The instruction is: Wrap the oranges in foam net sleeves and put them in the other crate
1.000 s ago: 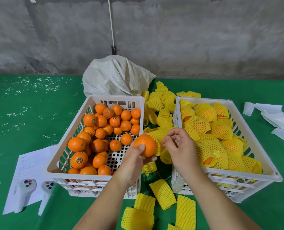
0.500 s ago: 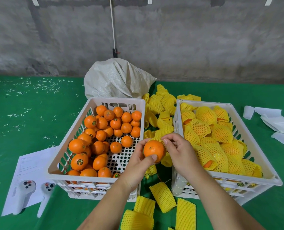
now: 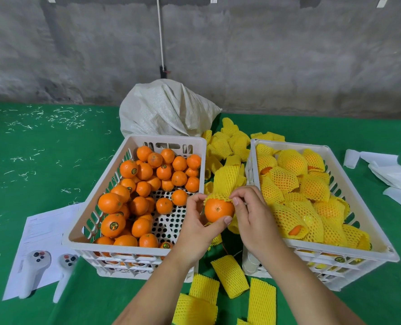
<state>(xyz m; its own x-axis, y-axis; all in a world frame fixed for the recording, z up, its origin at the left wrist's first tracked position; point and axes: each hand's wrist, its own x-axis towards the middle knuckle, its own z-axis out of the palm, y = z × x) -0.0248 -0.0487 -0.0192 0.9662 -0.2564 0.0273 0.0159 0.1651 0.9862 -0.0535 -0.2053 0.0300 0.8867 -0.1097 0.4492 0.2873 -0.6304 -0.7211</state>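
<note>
The yellow foam net sleeve (image 3: 227,181) was drawn over the top of the round orange (image 3: 219,210), previously bare.

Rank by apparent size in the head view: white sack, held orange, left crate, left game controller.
1. left crate
2. white sack, though farther away
3. left game controller
4. held orange

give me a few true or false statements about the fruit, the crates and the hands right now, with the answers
1. The left hand holds a bare round orange. True.
2. The yellow foam net sleeve covers the whole orange. False: only its top edge.
3. The right hand rests empty on the table. False: it pinches the sleeve's rim.
4. The white plastic crate on the right holds sleeved oranges. True.
5. The white woven sack lies inside a crate. False: behind them.
</note>
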